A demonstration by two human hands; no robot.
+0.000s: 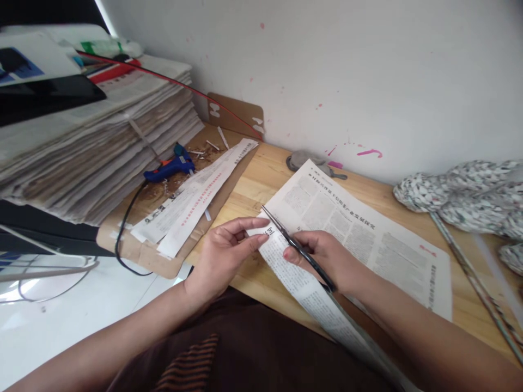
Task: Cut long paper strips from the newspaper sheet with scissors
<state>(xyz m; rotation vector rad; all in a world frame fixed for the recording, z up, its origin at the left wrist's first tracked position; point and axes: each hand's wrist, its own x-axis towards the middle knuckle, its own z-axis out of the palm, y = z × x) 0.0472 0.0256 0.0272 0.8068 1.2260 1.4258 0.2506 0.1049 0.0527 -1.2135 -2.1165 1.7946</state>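
My left hand (229, 247) pinches the end of a newspaper strip (294, 280) between thumb and fingers. The strip runs down past my right hand toward my lap. In my right hand (322, 256) is a pair of scissors (302, 249) with black handles, its blades pointing up and left across the paper near my left fingertips. A sheet of newspaper (347, 226) lies flat on the table beyond my right hand. Part of the strip and the lower scissor handle are hidden by my right hand and forearm.
Cut newspaper strips (204, 198) lie on cardboard (175, 268) to the left, beside a blue glue gun (174, 166) with a black cord. A tall stack of newspapers (102, 147) stands behind. Braided paper pieces (461, 188) and a rolled paper rod (469, 272) are at right.
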